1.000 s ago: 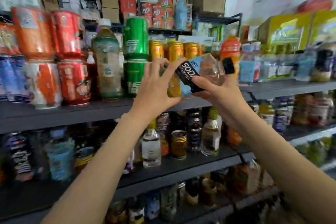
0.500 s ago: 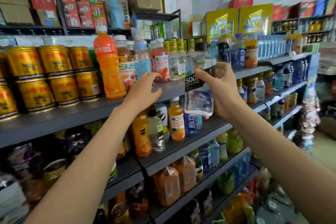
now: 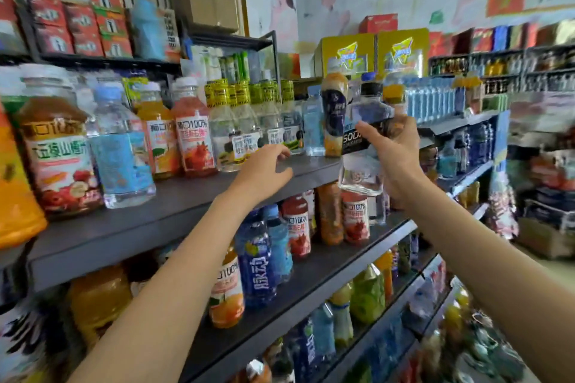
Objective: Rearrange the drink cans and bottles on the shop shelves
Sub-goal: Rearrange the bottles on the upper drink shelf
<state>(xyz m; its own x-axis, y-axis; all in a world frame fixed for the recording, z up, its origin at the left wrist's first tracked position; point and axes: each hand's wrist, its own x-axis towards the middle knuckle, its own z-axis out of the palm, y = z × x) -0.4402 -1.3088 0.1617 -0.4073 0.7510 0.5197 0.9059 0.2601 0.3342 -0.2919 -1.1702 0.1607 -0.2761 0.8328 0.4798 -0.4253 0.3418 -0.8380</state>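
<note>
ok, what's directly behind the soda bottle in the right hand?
Behind the soda bottle, gripped by the right hand, stand a dark-labelled bottle and an orange-capped one; their lower parts are covered.

— Right hand?
— Gripping a clear soda bottle with a dark label, held upright just off the grey shelf edge.
— Left hand?
— Over the shelf, fingers loosely curled, holding nothing, near the yellow-capped bottles.
— Below?
— More juice bottles, upright.

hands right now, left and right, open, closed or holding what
Left hand: open, fingers loosely curled over the dark grey shelf edge, holding nothing.
Right hand: grips the clear plastic soda bottle with a black label.
</note>
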